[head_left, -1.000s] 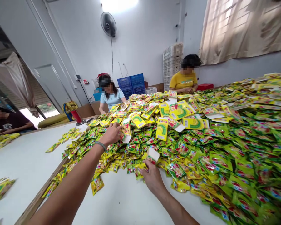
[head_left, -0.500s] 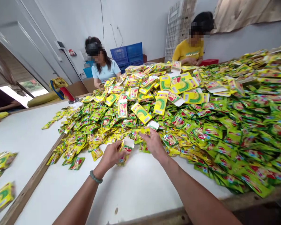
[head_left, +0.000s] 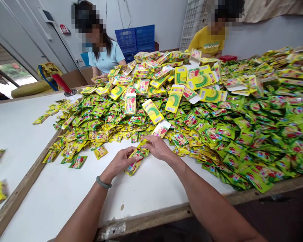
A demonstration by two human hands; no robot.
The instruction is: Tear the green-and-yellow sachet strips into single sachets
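My left hand [head_left: 120, 162] is closed around a small yellow carton [head_left: 133, 167], its thumb lying across the printed front. At the carton's upper end, my right hand [head_left: 157, 148] pinches shiny green and yellow sachets [head_left: 142, 152]. Those sachets meet the carton's upper end; how far they are inside it is hidden by my fingers. Just beyond my right hand lies another carton with a white flap [head_left: 161, 129]. Loose green sachets [head_left: 78, 162] and a yellow sachet [head_left: 100, 152] lie on the white table [head_left: 151, 188] left of my hands.
A large heap of green sachets [head_left: 224, 134] spreads to the right, with yellow cartons [head_left: 174, 99] piled on top. A wooden strip [head_left: 27, 181] crosses the table at left. Two people sit across, one in a light blue shirt [head_left: 112, 55], one in a yellow shirt [head_left: 205, 42].
My right hand has come left and down from the heap to the carton, bringing sachets to its upper end. My left hand still holds the carton. The view has tilted down.
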